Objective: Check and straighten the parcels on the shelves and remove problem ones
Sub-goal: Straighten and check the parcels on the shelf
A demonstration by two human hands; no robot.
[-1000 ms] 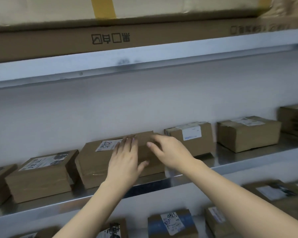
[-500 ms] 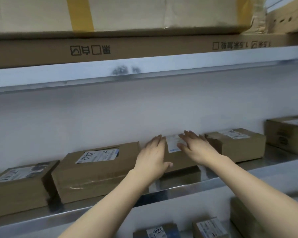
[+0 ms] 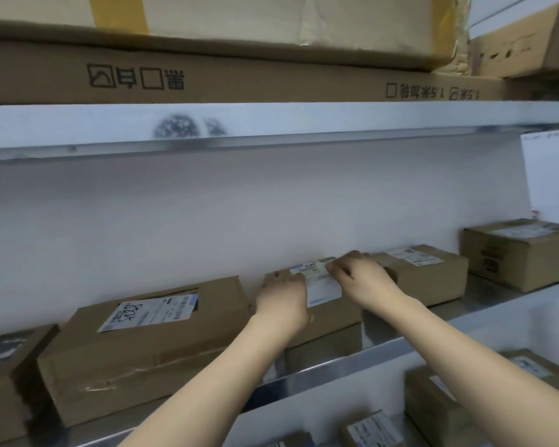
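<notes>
I see my left hand (image 3: 283, 298) and my right hand (image 3: 365, 279) on one small parcel (image 3: 333, 317). It sits in the middle of the metal shelf (image 3: 484, 296), close to the white back wall (image 3: 207, 214). The left hand's fingers are bent over its top left edge. The right hand's fingers are curled over its top right end, so both hands hold it. A white label (image 3: 323, 285) shows between the hands.

All the boxes are brown cardboard and shut, so I cannot tell what is inside any of them. Just left of the small parcel is a big parcel (image 3: 142, 353) with a scribbled label (image 3: 149, 312) on top. Its front looks creased. Past that, another box (image 3: 0, 382) sits at the left edge of the view. On the right, a medium parcel (image 3: 433, 279) lies just beside my right hand, and a taller box (image 3: 523, 259) stands after it.

The top shelf (image 3: 304, 119) is white with a dark smudge. It holds a long flat carton (image 3: 271, 80) with black print. A pale carton (image 3: 271, 17) with yellow tape lies on that one. Down below, more labelled parcels (image 3: 371, 429) sit on a lower shelf. A sheet of paper (image 3: 549, 175) hangs on the right.
</notes>
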